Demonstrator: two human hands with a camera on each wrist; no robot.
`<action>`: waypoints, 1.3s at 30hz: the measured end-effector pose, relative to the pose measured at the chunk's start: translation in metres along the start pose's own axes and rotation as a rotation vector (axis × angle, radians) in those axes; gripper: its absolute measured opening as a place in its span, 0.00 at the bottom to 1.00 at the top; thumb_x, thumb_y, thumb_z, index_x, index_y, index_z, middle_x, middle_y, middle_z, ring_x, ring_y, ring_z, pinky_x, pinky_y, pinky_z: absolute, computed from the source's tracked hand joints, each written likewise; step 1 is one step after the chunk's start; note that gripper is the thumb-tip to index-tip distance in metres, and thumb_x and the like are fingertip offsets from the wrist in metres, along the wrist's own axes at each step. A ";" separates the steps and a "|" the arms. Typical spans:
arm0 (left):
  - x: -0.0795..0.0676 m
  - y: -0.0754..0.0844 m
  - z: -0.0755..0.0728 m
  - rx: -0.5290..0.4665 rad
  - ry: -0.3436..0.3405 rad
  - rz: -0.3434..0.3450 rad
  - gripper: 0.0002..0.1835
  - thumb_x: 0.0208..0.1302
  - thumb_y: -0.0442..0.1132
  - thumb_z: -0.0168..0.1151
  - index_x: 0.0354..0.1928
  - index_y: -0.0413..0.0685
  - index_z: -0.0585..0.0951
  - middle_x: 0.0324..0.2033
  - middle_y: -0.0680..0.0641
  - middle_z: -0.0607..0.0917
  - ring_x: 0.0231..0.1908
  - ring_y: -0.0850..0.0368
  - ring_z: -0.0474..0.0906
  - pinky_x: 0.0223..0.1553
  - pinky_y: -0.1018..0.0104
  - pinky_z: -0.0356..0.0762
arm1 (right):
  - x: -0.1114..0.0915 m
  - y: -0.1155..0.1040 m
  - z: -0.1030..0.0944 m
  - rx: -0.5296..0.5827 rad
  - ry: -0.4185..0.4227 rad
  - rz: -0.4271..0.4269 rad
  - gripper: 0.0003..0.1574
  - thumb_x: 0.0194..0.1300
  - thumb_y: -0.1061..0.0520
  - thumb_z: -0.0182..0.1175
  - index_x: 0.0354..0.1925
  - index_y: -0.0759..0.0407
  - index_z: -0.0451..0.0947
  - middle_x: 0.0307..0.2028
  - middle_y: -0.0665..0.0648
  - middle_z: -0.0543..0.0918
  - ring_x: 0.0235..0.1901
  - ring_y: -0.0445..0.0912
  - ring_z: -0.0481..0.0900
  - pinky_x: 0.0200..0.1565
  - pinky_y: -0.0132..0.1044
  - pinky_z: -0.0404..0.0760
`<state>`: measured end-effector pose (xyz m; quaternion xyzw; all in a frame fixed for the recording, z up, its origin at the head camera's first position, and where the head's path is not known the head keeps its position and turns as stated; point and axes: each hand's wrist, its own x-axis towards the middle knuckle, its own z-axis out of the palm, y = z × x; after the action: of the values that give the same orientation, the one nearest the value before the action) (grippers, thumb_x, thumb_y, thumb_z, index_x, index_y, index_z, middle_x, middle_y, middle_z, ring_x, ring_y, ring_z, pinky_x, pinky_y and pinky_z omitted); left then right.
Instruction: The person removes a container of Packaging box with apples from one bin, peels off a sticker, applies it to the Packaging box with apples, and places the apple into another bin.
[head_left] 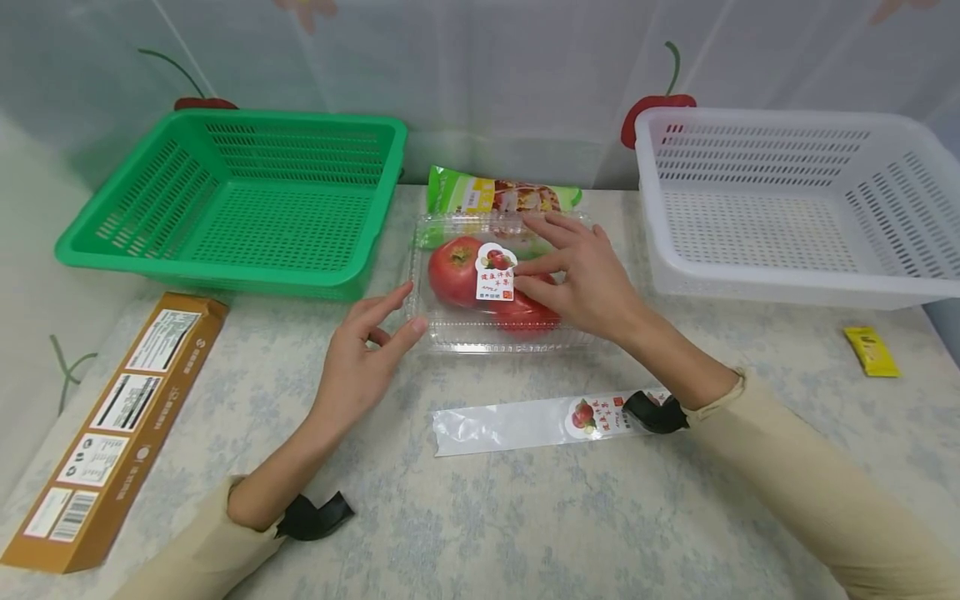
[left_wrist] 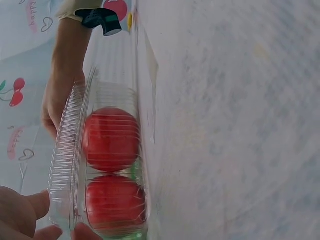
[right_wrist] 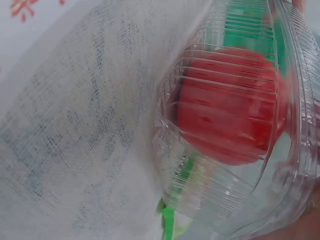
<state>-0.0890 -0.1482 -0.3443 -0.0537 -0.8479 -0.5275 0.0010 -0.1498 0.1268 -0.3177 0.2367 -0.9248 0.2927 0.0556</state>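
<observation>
A clear plastic clamshell box (head_left: 450, 337) with red apples (head_left: 456, 271) inside lies before me. Over its lid is a white apple-picture label (head_left: 495, 286). The thumb and index finger of my right hand (head_left: 581, 271) pinch the label's right edge, while its other fingers reach across the lid. My left hand (head_left: 363, 354) is at the box's left side, thumb and index finger spread, fingertips right at the edge. The left wrist view shows two apples (left_wrist: 111, 140) through the ribbed wall; an apple (right_wrist: 227, 107) fills much of the right wrist view.
A label strip (head_left: 502, 427) lies in front of the box, partly under my right wrist. Behind the box is a green food packet (head_left: 450, 187). A green basket (head_left: 292, 275) stands left, a white basket (head_left: 787, 287) right. A long brown carton (head_left: 142, 442) and a small yellow packet (head_left: 872, 352) flank the area.
</observation>
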 end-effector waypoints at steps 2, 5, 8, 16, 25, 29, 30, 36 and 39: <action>0.000 0.000 0.000 -0.003 -0.002 -0.001 0.27 0.68 0.46 0.65 0.68 0.53 0.74 0.59 0.48 0.74 0.28 0.53 0.70 0.23 0.68 0.69 | 0.000 -0.001 0.000 -0.036 -0.026 0.005 0.18 0.64 0.49 0.67 0.49 0.54 0.87 0.70 0.59 0.66 0.72 0.55 0.55 0.64 0.72 0.46; 0.000 0.000 0.000 -0.009 -0.008 -0.004 0.27 0.68 0.46 0.65 0.68 0.54 0.74 0.59 0.47 0.74 0.27 0.52 0.71 0.23 0.68 0.70 | 0.002 -0.003 0.000 -0.113 -0.085 0.034 0.23 0.68 0.44 0.61 0.58 0.48 0.82 0.74 0.60 0.58 0.74 0.58 0.48 0.64 0.72 0.43; 0.000 0.001 -0.001 -0.012 -0.015 -0.005 0.28 0.68 0.46 0.65 0.68 0.54 0.74 0.60 0.48 0.74 0.27 0.52 0.71 0.22 0.67 0.70 | 0.002 -0.006 -0.001 -0.213 -0.147 0.052 0.29 0.71 0.40 0.53 0.67 0.43 0.73 0.77 0.60 0.48 0.75 0.60 0.39 0.64 0.72 0.42; 0.000 0.002 -0.001 -0.018 -0.018 -0.011 0.28 0.68 0.47 0.65 0.68 0.55 0.73 0.60 0.49 0.73 0.27 0.52 0.71 0.22 0.67 0.71 | 0.004 -0.007 -0.001 -0.265 -0.195 0.077 0.35 0.72 0.35 0.48 0.72 0.42 0.65 0.77 0.59 0.47 0.75 0.58 0.36 0.64 0.72 0.41; -0.001 0.001 -0.001 -0.027 -0.032 0.000 0.28 0.68 0.46 0.65 0.68 0.54 0.74 0.59 0.48 0.74 0.26 0.51 0.71 0.21 0.67 0.71 | -0.004 -0.001 0.002 -0.051 0.025 -0.042 0.14 0.62 0.48 0.68 0.43 0.52 0.90 0.67 0.60 0.70 0.72 0.56 0.54 0.64 0.73 0.42; -0.001 0.000 -0.001 -0.031 -0.035 -0.010 0.28 0.67 0.46 0.66 0.68 0.55 0.74 0.59 0.48 0.74 0.26 0.52 0.71 0.21 0.67 0.71 | -0.005 -0.003 0.004 -0.181 0.043 -0.140 0.16 0.65 0.46 0.62 0.47 0.48 0.88 0.69 0.60 0.67 0.74 0.59 0.46 0.65 0.71 0.34; -0.002 0.000 -0.001 -0.033 -0.034 -0.011 0.28 0.67 0.46 0.66 0.68 0.55 0.74 0.59 0.48 0.74 0.26 0.52 0.71 0.21 0.67 0.71 | -0.005 -0.004 0.004 -0.220 0.027 -0.152 0.18 0.67 0.44 0.60 0.50 0.46 0.87 0.71 0.60 0.65 0.74 0.59 0.43 0.65 0.71 0.33; -0.001 0.001 -0.001 -0.041 -0.029 -0.020 0.28 0.67 0.47 0.66 0.68 0.56 0.74 0.59 0.50 0.73 0.25 0.53 0.71 0.21 0.67 0.70 | 0.006 -0.012 -0.002 -0.350 -0.252 -0.028 0.35 0.70 0.29 0.46 0.71 0.35 0.67 0.78 0.58 0.43 0.74 0.57 0.24 0.61 0.76 0.33; -0.001 0.001 -0.001 -0.061 -0.031 -0.027 0.28 0.67 0.46 0.65 0.68 0.55 0.74 0.59 0.49 0.73 0.23 0.54 0.70 0.19 0.68 0.70 | 0.012 -0.016 -0.003 -0.370 -0.336 0.044 0.40 0.68 0.24 0.43 0.74 0.30 0.58 0.78 0.56 0.36 0.74 0.59 0.23 0.58 0.79 0.33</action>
<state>-0.0883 -0.1492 -0.3431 -0.0505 -0.8320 -0.5520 -0.0211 -0.1530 0.1118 -0.3038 0.2479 -0.9637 0.0760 -0.0630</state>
